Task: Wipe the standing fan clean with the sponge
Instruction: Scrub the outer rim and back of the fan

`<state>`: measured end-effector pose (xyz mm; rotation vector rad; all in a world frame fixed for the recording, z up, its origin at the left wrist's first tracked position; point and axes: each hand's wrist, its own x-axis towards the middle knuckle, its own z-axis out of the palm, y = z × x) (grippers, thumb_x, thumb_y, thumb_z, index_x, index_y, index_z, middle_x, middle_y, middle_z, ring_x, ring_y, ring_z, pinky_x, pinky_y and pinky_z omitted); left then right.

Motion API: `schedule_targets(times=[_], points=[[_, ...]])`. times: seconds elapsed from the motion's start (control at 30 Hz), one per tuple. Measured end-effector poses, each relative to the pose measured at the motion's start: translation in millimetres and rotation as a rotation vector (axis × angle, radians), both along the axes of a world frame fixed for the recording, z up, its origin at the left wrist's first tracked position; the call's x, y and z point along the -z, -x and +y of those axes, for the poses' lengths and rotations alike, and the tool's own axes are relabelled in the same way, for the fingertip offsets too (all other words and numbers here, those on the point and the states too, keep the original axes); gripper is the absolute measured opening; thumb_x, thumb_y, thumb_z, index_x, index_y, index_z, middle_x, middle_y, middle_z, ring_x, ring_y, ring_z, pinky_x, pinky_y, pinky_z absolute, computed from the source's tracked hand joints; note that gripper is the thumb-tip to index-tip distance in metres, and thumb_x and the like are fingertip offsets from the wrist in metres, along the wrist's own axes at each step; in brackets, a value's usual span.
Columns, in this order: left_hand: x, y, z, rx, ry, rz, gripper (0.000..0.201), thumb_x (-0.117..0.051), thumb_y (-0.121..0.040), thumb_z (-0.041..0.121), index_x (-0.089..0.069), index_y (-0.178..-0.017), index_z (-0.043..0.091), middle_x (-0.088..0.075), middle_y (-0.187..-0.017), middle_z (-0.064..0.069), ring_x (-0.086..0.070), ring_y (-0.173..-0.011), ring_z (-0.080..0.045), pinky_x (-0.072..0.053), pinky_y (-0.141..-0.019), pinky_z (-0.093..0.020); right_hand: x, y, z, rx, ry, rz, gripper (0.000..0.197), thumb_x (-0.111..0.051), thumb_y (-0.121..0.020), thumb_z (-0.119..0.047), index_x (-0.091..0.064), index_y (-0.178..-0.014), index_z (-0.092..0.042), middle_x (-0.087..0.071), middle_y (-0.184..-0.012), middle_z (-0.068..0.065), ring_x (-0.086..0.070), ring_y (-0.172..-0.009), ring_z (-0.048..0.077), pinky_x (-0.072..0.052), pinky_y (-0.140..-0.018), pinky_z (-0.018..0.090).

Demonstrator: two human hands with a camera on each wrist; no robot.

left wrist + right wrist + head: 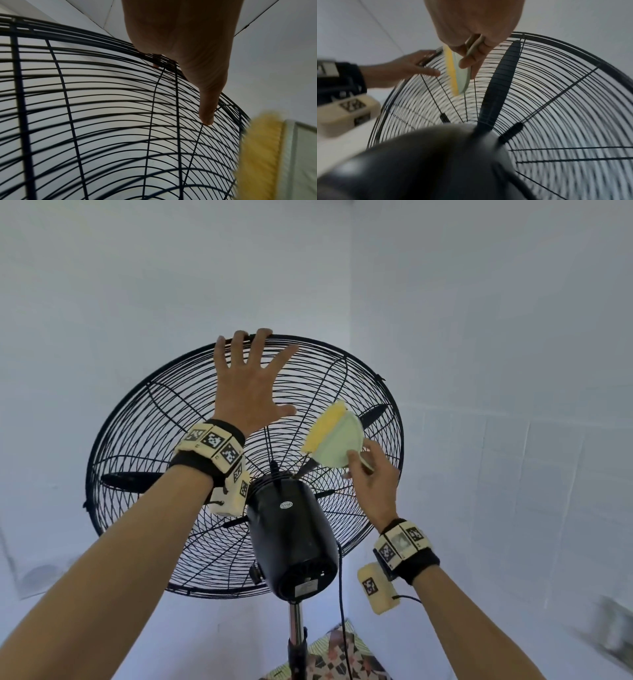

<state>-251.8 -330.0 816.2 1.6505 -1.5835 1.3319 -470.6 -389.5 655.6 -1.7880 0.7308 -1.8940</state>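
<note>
Standing fan is being worked from behind, its cage tipped back toward the ceiling corner. Left hand is lying spread on the upper rear grille, fingertips hooking over the top rim, thumb out to the side; in the left wrist view one finger is pressing onto the wires. It is bracing, not gripping. Right hand is pinching the pale green handle of the sponge, thumb on one face and fingers curled behind, with the yellow foam edge turned toward the grille, just right of the left thumb. Whether the foam is touching the wires cannot be told; in the right wrist view the sponge is sitting very close to them, above the black blade inside. Motor housing and pole are below, cord hanging alongside. Judgement: this is the grille-wiping step, much of the cage likely still to do. To do it well, the foam should be laid flat and drawn along the radial wires from hub to rim, light pressure only, since the thin wires will flex and the head may tilt. The bracing hand should be pushing back against each stroke and shifting round as the sponge is working new sectors.
</note>
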Motion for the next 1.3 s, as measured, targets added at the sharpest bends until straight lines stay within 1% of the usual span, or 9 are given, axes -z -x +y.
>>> schedule_targets(times=[0.07,0.23,0.43,0.63,0.83,1.0,1.07,1.13,1.3], points=[[0,2,-1,0.001,-0.002,0.003,0.111,-0.075,-0.068,0.077,-0.023,-0.160,0.043,-0.023,-0.167,-0.006,-0.022,-0.151,-0.045,-0.010,-0.122,-0.068,0,-4,-1,-0.009,-0.021,-0.059,0.025,-0.061,-0.103,-0.016,-0.061,-0.125,-0.005,-0.073,-0.101,-0.001,-0.073,-0.070,0.010,-0.058,-0.059,0.020],[11,-5,6,0.021,-0.006,0.014,0.108,-0.071,-0.079,0.071,-0.015,-0.165,0.036,-0.014,-0.172,-0.008,-0.012,-0.157,-0.041,-0.008,-0.123,-0.067,22,-9,-1,-0.009,0.023,0.087,0.017,-0.063,-0.101,-0.015,-0.063,-0.118,-0.012,-0.075,-0.087,0.003,-0.074,-0.067,0.017,-0.061,-0.054,0.033],[74,-21,39,0.010,0.134,0.185,0.097,-0.074,-0.084,0.052,-0.024,-0.163,0.026,-0.016,-0.170,-0.013,-0.015,-0.156,-0.040,-0.013,-0.122,-0.066,6,-9,5,-0.004,0.021,-0.094,0.018,-0.060,-0.102,-0.014,-0.061,-0.119,-0.007,-0.074,-0.099,0.006,-0.074,-0.069,0.014,-0.057,-0.054,0.021],[77,-21,42,-0.103,0.068,0.319,0.103,-0.087,-0.073,0.050,-0.030,-0.154,0.024,-0.025,-0.160,-0.020,-0.023,-0.147,-0.044,-0.028,-0.112,-0.066,35,-16,-12,-0.011,0.011,0.210,0.025,-0.059,-0.103,-0.019,-0.062,-0.124,-0.007,-0.075,-0.086,0.006,-0.065,-0.057,0.008,-0.055,-0.050,0.027],[79,-19,35,-0.096,0.101,0.330,0.108,-0.089,-0.069,0.051,-0.028,-0.154,0.023,-0.029,-0.156,-0.022,-0.025,-0.145,-0.045,-0.030,-0.110,-0.065,11,3,-14,0.062,0.109,0.061,0.020,-0.062,-0.101,-0.020,-0.063,-0.119,-0.013,-0.075,-0.095,0.006,-0.073,-0.073,0.019,-0.061,-0.057,0.027],[70,-18,30,-0.064,0.118,0.381,0.105,-0.092,-0.059,0.050,-0.035,-0.143,0.022,-0.033,-0.150,-0.018,-0.030,-0.140,-0.041,-0.035,-0.105,-0.062,35,1,-19,0.039,0.176,0.356,0.023,-0.062,-0.101,-0.016,-0.065,-0.122,-0.007,-0.075,-0.095,0.008,-0.072,-0.075,0.014,-0.057,-0.059,0.014],[70,-19,29,-0.056,0.127,0.389,0.105,-0.092,-0.059,0.051,-0.036,-0.142,0.021,-0.034,-0.149,-0.018,-0.031,-0.139,-0.041,-0.037,-0.104,-0.061,33,2,-19,0.024,0.203,0.371,0.022,-0.061,-0.101,-0.016,-0.065,-0.121,-0.007,-0.075,-0.097,0.007,-0.073,-0.078,0.018,-0.062,-0.062,0.022],[69,-19,30,-0.059,0.134,0.388,0.104,-0.092,-0.058,0.053,-0.037,-0.141,0.021,-0.035,-0.148,-0.018,-0.032,-0.138,-0.040,-0.038,-0.102,-0.059,26,1,-17,0.038,0.222,0.331,0.023,-0.059,-0.103,-0.015,-0.065,-0.122,-0.005,-0.073,-0.096,0.005,-0.073,-0.076,0.018,-0.063,-0.062,0.025],[67,-19,30,-0.061,0.143,0.397,0.104,-0.092,-0.057,0.056,-0.038,-0.139,0.022,-0.035,-0.147,-0.016,-0.032,-0.137,-0.038,-0.038,-0.101,-0.057,9,4,-16,0.182,0.206,-0.054,0.016,-0.060,-0.104,-0.018,-0.064,-0.116,-0.008,-0.069,-0.080,-0.006,-0.068,-0.062,0.010,-0.058,-0.051,0.024]])
